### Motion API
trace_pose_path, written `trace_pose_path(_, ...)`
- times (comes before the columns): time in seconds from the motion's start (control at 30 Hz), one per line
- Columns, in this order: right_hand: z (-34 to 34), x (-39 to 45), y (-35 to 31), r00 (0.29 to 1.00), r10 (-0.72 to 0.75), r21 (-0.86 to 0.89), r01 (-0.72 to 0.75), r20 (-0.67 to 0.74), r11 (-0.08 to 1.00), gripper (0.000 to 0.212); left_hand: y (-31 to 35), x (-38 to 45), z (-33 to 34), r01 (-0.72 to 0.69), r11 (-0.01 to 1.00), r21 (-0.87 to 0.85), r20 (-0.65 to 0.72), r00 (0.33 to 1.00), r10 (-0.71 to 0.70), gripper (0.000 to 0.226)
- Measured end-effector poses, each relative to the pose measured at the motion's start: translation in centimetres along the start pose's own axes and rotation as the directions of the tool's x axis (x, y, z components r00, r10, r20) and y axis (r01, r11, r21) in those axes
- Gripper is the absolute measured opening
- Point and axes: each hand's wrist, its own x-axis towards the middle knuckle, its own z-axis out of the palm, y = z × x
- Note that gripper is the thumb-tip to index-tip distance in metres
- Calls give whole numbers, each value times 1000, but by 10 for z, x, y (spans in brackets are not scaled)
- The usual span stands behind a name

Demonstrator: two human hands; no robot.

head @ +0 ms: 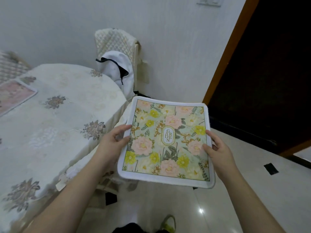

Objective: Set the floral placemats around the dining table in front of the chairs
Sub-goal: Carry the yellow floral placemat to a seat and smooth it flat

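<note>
A green floral placemat (168, 142) with a white border and pink and yellow flowers hangs in the air to the right of the table, held flat and face up. My left hand (111, 143) grips its left edge and my right hand (217, 148) grips its right edge. The dining table (55, 118), under a white cloth with grey flower motifs, fills the left side. A pink floral placemat (15, 95) lies on the table at its far left. A quilted cream chair (117, 46) stands at the table's far end against the wall.
A white jacket (117, 69) hangs over the chair back. Another quilted chair back (10, 68) shows at the far left. A dark doorway with a brown wooden frame (223, 52) is on the right. Glossy tiled floor (244, 199) lies below, with my shoe (168, 224) near the bottom edge.
</note>
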Motion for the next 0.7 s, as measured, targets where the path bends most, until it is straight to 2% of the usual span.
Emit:
trace_pose_path(0.23, 31, 58, -25, 989, 1, 23, -5, 145, 1000, 48, 17, 16, -13, -52, 996, 79, -152, 986, 63, 33)
trace_pose_path(0.33, 55, 86, -37, 979, 3, 1, -4, 205, 1000, 48, 22, 33, -28, -95, 981, 169, -201, 971, 128, 37)
trace_pose_path(0.47, 94, 132, -60, 958, -7, -57, 24, 286, 998, 47, 29, 64, -50, -89, 989, 118, -264, 957, 117, 35)
trace_pose_path(0.7, 152, 194, -95, 943, -17, -38, 32, 333, 999, 46, 38, 131, -80, -53, 993, 108, -378, 921, 91, 35)
